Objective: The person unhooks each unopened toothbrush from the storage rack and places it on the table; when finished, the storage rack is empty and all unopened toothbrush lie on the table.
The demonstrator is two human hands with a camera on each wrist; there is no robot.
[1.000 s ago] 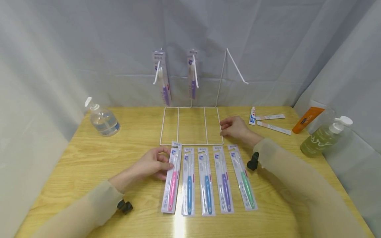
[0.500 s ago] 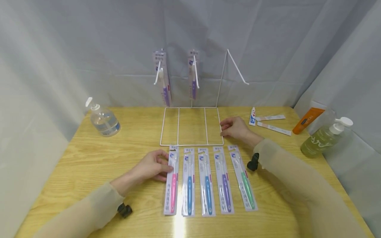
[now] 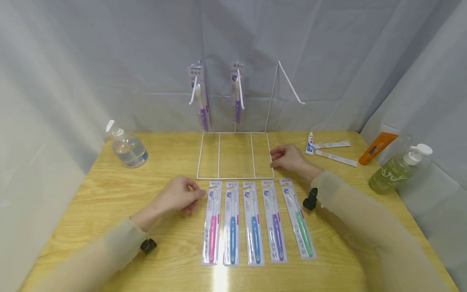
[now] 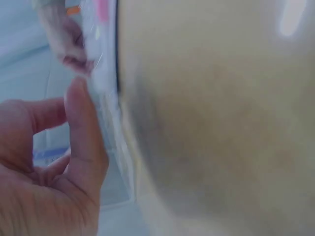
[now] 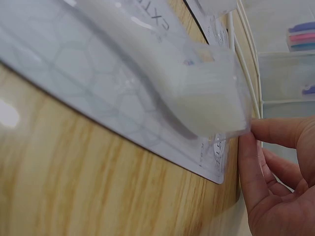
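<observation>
On the counter (image 3: 109,194), pink toothbrush pack (image 3: 211,227) lies leftmost in our row; left hand (image 3: 178,197) beside it, loosely curled, empty. Right hand (image 3: 290,157) relaxed steadying rack (image 3: 235,156). Pinch pack's top edge.

Only "CXT" reads, on a toothbrush pack (image 5: 123,64).

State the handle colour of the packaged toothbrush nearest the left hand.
Pink: the toothbrush beside the left hand has a pink handle, clearest in the head view.
</observation>
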